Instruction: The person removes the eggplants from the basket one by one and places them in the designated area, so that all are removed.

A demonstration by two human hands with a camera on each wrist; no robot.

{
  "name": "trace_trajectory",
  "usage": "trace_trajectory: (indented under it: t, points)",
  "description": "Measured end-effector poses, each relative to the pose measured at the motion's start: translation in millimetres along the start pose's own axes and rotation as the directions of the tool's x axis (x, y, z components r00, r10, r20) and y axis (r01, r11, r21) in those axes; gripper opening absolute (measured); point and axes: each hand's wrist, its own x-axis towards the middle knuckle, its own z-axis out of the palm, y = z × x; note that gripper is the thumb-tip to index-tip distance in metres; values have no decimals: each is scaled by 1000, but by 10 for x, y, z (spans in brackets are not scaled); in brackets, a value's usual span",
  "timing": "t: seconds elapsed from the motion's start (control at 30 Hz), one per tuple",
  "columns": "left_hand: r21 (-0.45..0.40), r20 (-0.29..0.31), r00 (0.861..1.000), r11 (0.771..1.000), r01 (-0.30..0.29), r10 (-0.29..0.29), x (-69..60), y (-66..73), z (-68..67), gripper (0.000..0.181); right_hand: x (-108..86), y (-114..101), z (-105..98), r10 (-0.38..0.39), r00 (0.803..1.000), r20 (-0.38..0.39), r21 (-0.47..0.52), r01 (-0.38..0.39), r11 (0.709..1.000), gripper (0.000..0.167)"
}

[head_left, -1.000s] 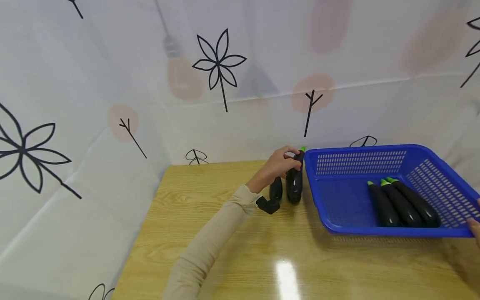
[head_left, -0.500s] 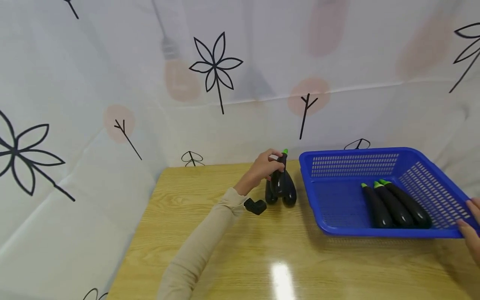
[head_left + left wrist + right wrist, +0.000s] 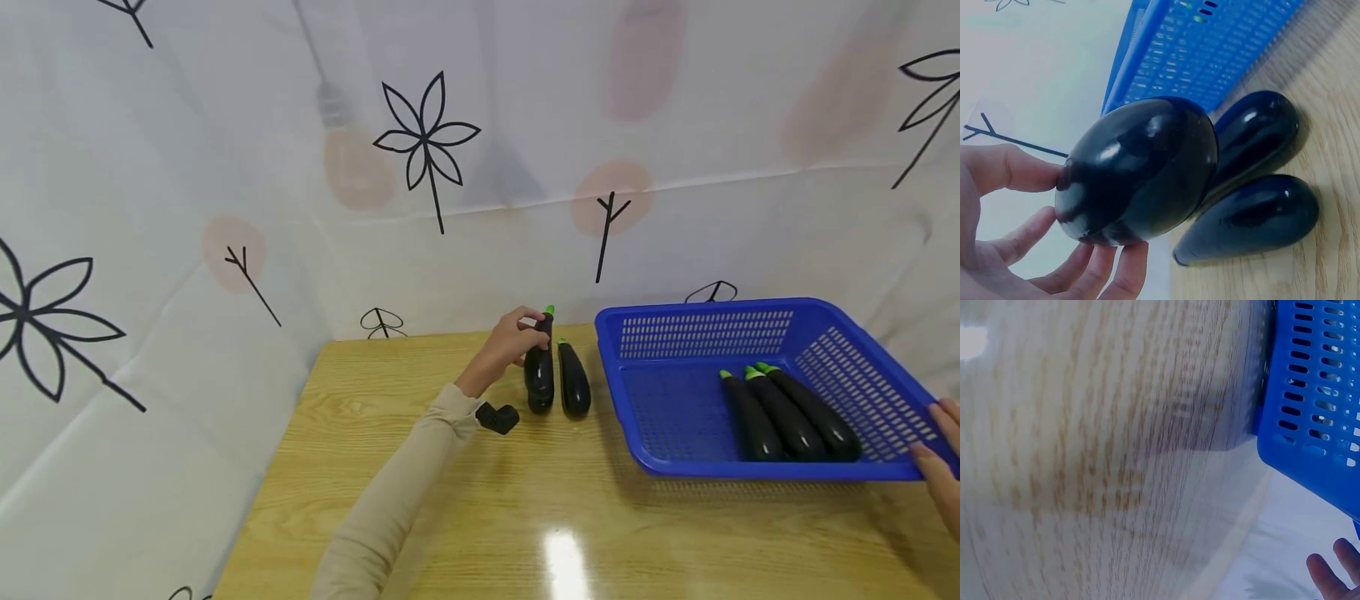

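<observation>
In the head view my left hand [image 3: 504, 346] pinches a glossy black eggplant [image 3: 539, 375] near its green stem end, fat end down. The left wrist view has this held eggplant [image 3: 1138, 169] end-on, between thumb and fingertips. Another eggplant [image 3: 574, 382] lies on the table just right of it. A further eggplant [image 3: 1250, 215] shows beyond in the left wrist view; the held one covers it in the head view. My right hand [image 3: 943, 471] touches the right front corner of a blue basket [image 3: 630, 417], its visible fingers [image 3: 1325, 575] fairly straight.
Three eggplants [image 3: 793, 417] lie side by side in the basket's right part. Wood-grain table [image 3: 405, 483] spreads in front and to the left. A patterned white cloth [image 3: 510, 242] hangs behind the table. A black wrist device [image 3: 497, 418] sits at the left cuff.
My left hand has carried the eggplant leftward, away from the basket's side, uncovering the eggplant on the right. The right hand stays at the basket's corner. The head view has shifted slightly.
</observation>
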Motion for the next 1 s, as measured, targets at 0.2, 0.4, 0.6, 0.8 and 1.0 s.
trace_trajectory:
  t: [0.2,0.4,0.6,0.8,1.0]
  points:
    - [-23,-29,999,1000,13,-14,-17,-71,-55,42,-2,23,11,20,1000,14,0,-20,1000,51]
    - [-41,-51,998,999,27,-29,-15,-171,-118,44,25,122,61,4,1000,5,14,-4,1000,52]
    - [-57,-105,993,997,49,-55,4,-325,-193,43,59,99,73,25,999,34,7,-26,1000,53]
    - [-60,-117,990,996,69,-76,15,-445,-207,44,40,282,140,-17,1000,-16,19,17,1000,51]
    - [-17,-135,987,996,83,-85,27,-538,-219,42,15,211,115,-1,1000,-29,29,2,1000,51]
